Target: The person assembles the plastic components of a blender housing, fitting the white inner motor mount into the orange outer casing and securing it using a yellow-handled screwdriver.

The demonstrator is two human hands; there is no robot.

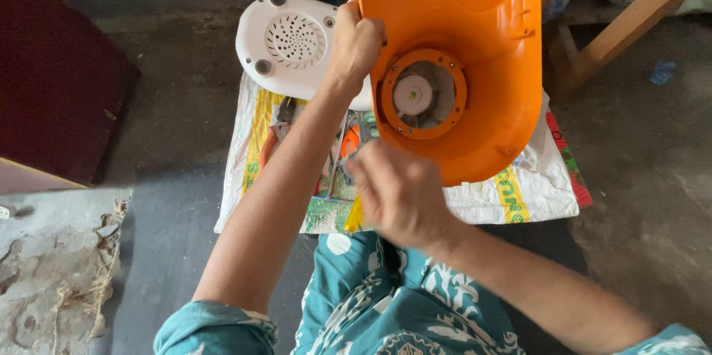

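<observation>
A large orange plastic housing (pixel 475 36) with a round orange ring and a white hub (pixel 412 94) in its middle is held up over the floor. My left hand (pixel 356 42) grips its left edge. Just below the housing's lower left rim hovers my right hand (pixel 397 193), fingers curled; whether it holds anything is hidden. Behind the left hand lies a white plastic cover (pixel 285 43) with a round perforated grille.
A white woven sack (pixel 534 192) with yellow and green print is spread on the concrete floor, with pliers (pixel 280 126) and other tools on it. Wooden furniture legs (pixel 623 25) stand at the upper right. A dark red panel (pixel 52 66) leans at the left.
</observation>
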